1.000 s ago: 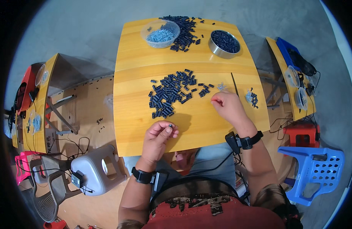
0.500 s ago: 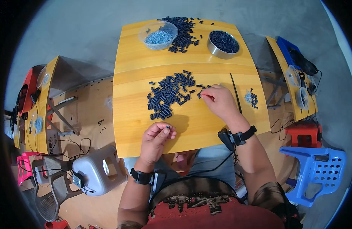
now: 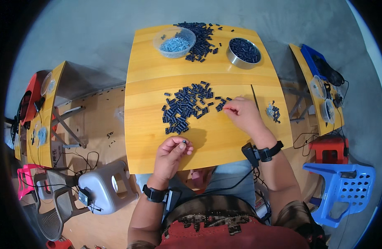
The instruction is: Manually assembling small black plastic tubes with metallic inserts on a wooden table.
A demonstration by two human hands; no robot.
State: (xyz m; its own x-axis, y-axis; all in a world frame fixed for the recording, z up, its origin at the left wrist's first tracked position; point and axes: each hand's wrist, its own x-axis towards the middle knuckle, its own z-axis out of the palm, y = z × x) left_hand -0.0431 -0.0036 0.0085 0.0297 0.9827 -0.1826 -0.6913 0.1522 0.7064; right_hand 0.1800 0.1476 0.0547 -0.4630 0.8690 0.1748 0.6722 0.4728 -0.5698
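Near the table's front edge, my left hand (image 3: 169, 155) pinches a small dark piece (image 3: 184, 142) between thumb and forefinger. My right hand (image 3: 244, 115) hovers at the right of the main heap, thumb and forefinger closed together; whatever they hold, if anything, is too small to make out. Just beyond its fingertips lie a few loose black pieces (image 3: 219, 107). The heap of short black cylindrical pieces (image 3: 183, 106) spreads over the middle of the table, ahead of my left hand. To the right of my right hand is a small pile of silvery and black bits (image 3: 274, 113).
A clear bowl of silvery bits (image 3: 174, 44) and a metal bowl of black pieces (image 3: 244, 52) stand on the far part of the yellow table (image 3: 143, 87). Another black heap (image 3: 201, 39) lies between them. A thin dark rod (image 3: 254, 95) rests beyond my right hand.
My right hand has shifted slightly right and nearer, away from the loose black pieces. My left hand keeps its pinch. The whole view has tilted a little.
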